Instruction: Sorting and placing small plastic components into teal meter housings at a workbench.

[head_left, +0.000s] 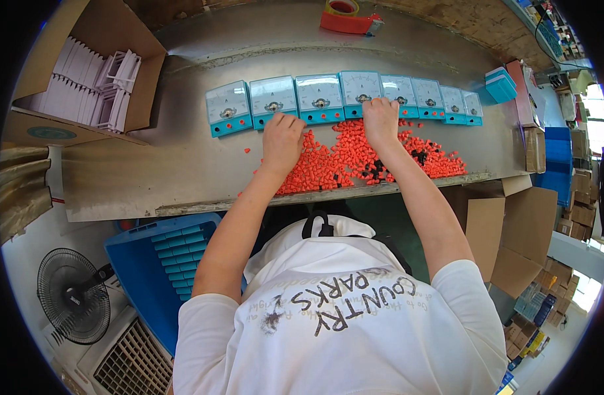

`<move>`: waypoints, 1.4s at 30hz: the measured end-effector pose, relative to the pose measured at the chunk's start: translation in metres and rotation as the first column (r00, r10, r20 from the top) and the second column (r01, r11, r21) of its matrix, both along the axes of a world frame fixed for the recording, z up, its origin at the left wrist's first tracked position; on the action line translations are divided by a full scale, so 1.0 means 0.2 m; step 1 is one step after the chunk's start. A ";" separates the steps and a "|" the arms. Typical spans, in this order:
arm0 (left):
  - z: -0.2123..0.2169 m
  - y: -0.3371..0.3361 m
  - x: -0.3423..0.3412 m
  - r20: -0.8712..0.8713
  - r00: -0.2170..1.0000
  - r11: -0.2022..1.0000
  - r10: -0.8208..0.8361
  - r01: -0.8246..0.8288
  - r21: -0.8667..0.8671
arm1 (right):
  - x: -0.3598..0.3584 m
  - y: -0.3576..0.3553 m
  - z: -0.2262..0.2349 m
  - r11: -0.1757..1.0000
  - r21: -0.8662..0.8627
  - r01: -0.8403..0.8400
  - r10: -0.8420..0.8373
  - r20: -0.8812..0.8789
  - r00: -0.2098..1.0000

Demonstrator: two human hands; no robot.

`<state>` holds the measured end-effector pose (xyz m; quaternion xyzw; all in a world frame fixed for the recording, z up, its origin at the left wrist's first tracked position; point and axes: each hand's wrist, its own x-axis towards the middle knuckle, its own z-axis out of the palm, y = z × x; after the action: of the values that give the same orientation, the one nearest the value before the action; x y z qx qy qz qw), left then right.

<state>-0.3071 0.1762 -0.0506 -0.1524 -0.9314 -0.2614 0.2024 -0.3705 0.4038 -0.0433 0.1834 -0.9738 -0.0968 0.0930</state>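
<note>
A row of several teal analog panel meters with clear fronts runs across the metal table. Small round red and black pieces sit along their lower strips. My left hand is at the lower edge of the second meter from the left, fingers curled together. At the lower right of the fourth meter, my right hand has its fingers bent in a pinch. Whatever either hand holds is hidden by the fingers. Under and between my wrists spreads a pile of small red caps, with black caps mixed in.
An open carton of white parts stands at the left. A red tape dispenser lies at the back. Teal cases are stacked at the right. Below the table are a blue crate, a fan and open cardboard boxes.
</note>
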 end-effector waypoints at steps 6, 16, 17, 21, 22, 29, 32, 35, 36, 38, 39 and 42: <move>-0.13 0.01 0.06 0.179 0.983 0.983 0.037 -0.004 -0.183 | 0.00 -0.03 0.06 0.993 -0.084 0.085 -0.079 0.075 0.994; -0.08 0.02 0.08 0.237 0.969 0.996 0.071 -0.056 -0.069 | 0.03 0.01 -0.02 0.985 -0.172 0.004 -0.003 0.004 1.000; -0.07 0.02 0.08 0.249 0.966 0.998 0.066 -0.063 -0.018 | 0.03 0.01 -0.03 0.978 -0.209 -0.011 0.007 -0.020 1.000; -0.05 0.01 0.09 0.151 0.987 0.996 0.054 -0.063 0.056 | 0.03 0.01 0.00 0.984 -0.180 0.000 0.005 0.026 1.000; -0.05 0.01 0.09 0.151 0.987 0.994 0.062 -0.075 0.082 | 0.02 0.00 0.02 0.987 -0.159 0.024 -0.017 0.045 0.999; -0.01 0.00 0.10 0.188 0.980 0.983 0.060 -0.090 0.159 | 0.03 0.00 -0.01 0.996 -0.094 -0.001 0.000 -0.005 1.000; -0.01 -0.01 0.10 0.175 0.983 0.983 0.061 -0.090 0.162 | 0.04 0.00 0.00 0.999 -0.038 -0.030 0.030 -0.004 1.000; -0.01 -0.01 0.11 0.186 0.981 0.982 0.060 -0.092 0.168 | 0.04 0.00 -0.01 0.979 -0.159 -0.126 0.122 -0.040 0.992; -0.01 -0.02 0.11 0.185 0.981 0.982 0.058 -0.090 0.169 | 0.04 0.00 -0.01 0.980 -0.158 -0.125 0.120 -0.040 0.992; -0.01 -0.02 0.12 0.192 0.980 0.982 0.058 -0.090 0.163 | 0.04 0.01 -0.02 0.975 -0.198 -0.101 0.099 -0.020 0.995; -0.01 -0.02 0.12 0.192 0.980 0.982 0.057 -0.090 0.163 | 0.03 0.02 -0.03 0.975 -0.198 -0.101 0.099 -0.020 0.995; -0.02 -0.03 0.11 0.186 0.981 0.983 0.057 -0.088 0.160 | 0.02 0.03 -0.03 0.984 -0.160 -0.084 0.080 -0.032 0.996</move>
<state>-0.2842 0.1708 -0.0554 -0.0763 -0.9255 -0.3441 0.1388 -0.3666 0.4091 -0.0501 0.2142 -0.9688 -0.0163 0.1237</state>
